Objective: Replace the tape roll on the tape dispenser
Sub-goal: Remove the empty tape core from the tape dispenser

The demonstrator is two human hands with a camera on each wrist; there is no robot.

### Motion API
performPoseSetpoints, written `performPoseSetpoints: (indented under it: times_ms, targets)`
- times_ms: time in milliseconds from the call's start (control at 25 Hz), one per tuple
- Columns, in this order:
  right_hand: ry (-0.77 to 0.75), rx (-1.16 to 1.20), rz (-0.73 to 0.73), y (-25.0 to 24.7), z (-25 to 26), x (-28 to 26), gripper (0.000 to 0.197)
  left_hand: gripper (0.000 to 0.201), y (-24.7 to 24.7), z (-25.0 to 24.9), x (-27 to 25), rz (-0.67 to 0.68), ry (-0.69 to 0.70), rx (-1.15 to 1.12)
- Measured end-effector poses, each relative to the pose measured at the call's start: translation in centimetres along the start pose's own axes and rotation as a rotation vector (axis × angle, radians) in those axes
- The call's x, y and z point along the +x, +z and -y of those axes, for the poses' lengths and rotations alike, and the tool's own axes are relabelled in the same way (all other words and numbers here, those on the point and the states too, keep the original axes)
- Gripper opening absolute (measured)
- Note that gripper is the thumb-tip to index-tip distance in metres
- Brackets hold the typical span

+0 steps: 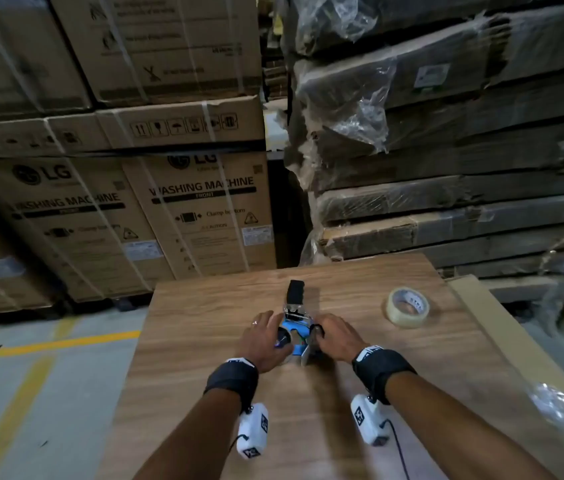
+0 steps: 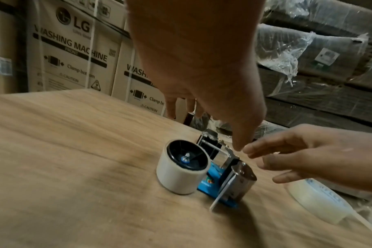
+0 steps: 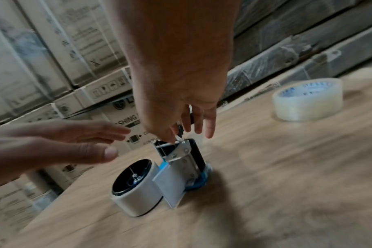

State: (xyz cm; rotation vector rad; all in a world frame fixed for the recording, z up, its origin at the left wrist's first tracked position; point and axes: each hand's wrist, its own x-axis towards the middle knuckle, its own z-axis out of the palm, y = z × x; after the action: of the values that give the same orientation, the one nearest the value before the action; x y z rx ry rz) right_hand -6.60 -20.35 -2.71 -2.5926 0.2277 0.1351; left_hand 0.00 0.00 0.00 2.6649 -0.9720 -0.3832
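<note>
A blue and metal tape dispenser (image 1: 296, 336) lies on the wooden table (image 1: 204, 341), black handle pointing away from me. Its spool carries a bare white core (image 2: 178, 177), also seen as the core (image 3: 138, 198) in the right wrist view. My left hand (image 1: 273, 332) hovers over the spool side with straight fingers and holds nothing. My right hand (image 1: 322, 336) is at the other side, fingers spread, thumb tip touching the metal cutter bracket (image 3: 179, 151). A full clear tape roll (image 1: 408, 307) lies flat to the right, apart from both hands.
Stacked washing machine cartons (image 1: 200, 209) stand behind the table on the left. Plastic-wrapped flat cartons (image 1: 446, 168) are piled on the right. A cardboard sheet (image 1: 488, 323) lies along the table's right edge. Grey floor with yellow lines (image 1: 65, 341) is to the left.
</note>
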Motion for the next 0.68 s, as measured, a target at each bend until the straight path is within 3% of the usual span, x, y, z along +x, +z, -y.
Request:
performPoseSetpoints:
  times_ms: [200,320,520,680]
  targets:
    - [0.066,-0.019,0.021,1.4,-0.2,1.0,0.046,0.086,2.7,1.9,1.4,0.128,0.02,0.048]
    - [0.05,-0.033,0.038,1.3,0.3,1.5,0.043,0.073,3.5,3.3,2.7,0.161,0.082,0.037]
    - [0.119,0.02,-0.032,2.3,0.2,2.0,0.035,0.047,3.5,4.5,3.0,0.048,0.164,-0.104]
    - [0.172,0.022,-0.061,2.7,0.4,1.7,0.033,0.045,3.1,5.0,3.1,0.016,0.162,-0.143]
